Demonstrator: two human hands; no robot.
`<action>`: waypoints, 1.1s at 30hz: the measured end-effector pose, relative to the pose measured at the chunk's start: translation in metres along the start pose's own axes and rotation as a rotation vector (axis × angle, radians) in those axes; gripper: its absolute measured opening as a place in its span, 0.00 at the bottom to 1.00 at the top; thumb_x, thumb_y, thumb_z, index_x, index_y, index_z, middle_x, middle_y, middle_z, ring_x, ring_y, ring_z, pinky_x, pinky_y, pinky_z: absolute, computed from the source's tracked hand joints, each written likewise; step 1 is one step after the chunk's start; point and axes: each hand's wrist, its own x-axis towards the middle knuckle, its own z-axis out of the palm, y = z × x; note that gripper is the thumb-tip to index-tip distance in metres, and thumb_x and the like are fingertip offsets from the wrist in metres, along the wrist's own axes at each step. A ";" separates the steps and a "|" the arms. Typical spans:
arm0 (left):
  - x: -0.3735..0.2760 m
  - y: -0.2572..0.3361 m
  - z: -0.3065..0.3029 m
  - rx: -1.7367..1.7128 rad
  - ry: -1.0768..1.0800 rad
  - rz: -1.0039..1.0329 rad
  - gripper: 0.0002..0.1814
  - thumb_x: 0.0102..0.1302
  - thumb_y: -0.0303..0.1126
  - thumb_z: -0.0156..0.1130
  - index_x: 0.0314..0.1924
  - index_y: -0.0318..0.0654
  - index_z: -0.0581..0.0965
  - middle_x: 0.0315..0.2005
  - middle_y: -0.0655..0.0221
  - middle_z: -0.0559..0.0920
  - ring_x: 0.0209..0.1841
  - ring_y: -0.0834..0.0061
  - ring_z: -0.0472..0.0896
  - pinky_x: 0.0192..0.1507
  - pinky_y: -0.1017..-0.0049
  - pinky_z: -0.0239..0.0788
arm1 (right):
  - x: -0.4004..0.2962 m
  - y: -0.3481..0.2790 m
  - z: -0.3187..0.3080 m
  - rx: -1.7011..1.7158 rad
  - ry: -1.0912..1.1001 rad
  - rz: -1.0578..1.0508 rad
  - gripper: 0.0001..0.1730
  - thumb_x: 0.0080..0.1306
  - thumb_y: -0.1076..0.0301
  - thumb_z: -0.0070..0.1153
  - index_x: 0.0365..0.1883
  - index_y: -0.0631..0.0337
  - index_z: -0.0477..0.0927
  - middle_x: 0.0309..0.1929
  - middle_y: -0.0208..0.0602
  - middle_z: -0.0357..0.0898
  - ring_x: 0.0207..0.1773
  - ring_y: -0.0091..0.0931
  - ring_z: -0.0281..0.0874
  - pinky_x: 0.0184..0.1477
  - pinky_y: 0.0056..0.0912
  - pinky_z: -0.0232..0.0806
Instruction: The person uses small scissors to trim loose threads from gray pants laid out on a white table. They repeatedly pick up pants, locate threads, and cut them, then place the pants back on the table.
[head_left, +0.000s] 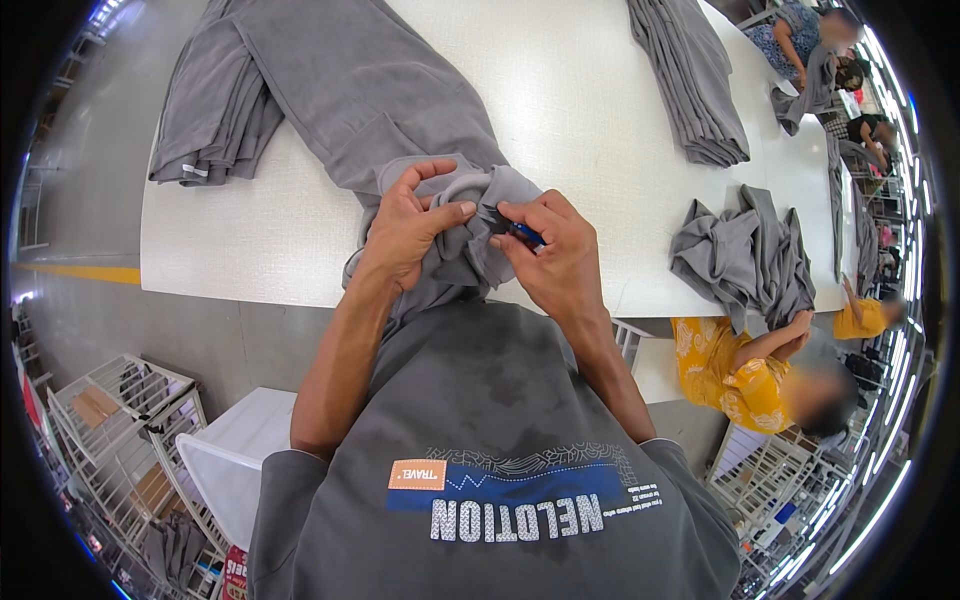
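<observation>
A grey pair of trousers stretches across the white table towards me, its near end bunched up at the table's front edge. My left hand pinches a gathered fold of this cloth between thumb and fingers, with the lighter inner side turned out. From the right, my right hand grips small thread snips with a blue part showing between the fingers. Their dark blades meet the fold right beside my left thumb. Most of the snips' handle is hidden in my palm.
Folded grey garments are stacked at the table's left, and another stack lies far right. A crumpled grey garment is by a person in yellow. White wire racks and a white plastic bin stand behind at left.
</observation>
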 end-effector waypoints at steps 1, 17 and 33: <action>-0.001 0.000 0.000 -0.001 0.004 0.002 0.35 0.58 0.19 0.70 0.65 0.32 0.66 0.39 0.58 0.85 0.40 0.76 0.83 0.43 0.78 0.75 | 0.000 -0.001 0.000 0.002 -0.002 0.006 0.19 0.54 0.78 0.71 0.46 0.62 0.85 0.36 0.35 0.79 0.36 0.26 0.81 0.37 0.27 0.72; -0.001 -0.002 -0.001 -0.003 -0.004 -0.005 0.36 0.58 0.19 0.70 0.65 0.32 0.66 0.39 0.58 0.86 0.40 0.76 0.83 0.43 0.79 0.75 | -0.002 0.011 0.004 0.108 0.119 -0.087 0.15 0.57 0.80 0.68 0.44 0.67 0.85 0.35 0.36 0.81 0.34 0.24 0.80 0.35 0.25 0.71; 0.000 -0.004 0.000 0.058 -0.011 -0.020 0.33 0.60 0.20 0.68 0.64 0.29 0.66 0.40 0.61 0.84 0.41 0.77 0.83 0.47 0.78 0.76 | 0.018 0.041 0.030 0.062 0.403 0.018 0.08 0.63 0.71 0.67 0.33 0.64 0.81 0.27 0.34 0.76 0.27 0.20 0.70 0.31 0.26 0.65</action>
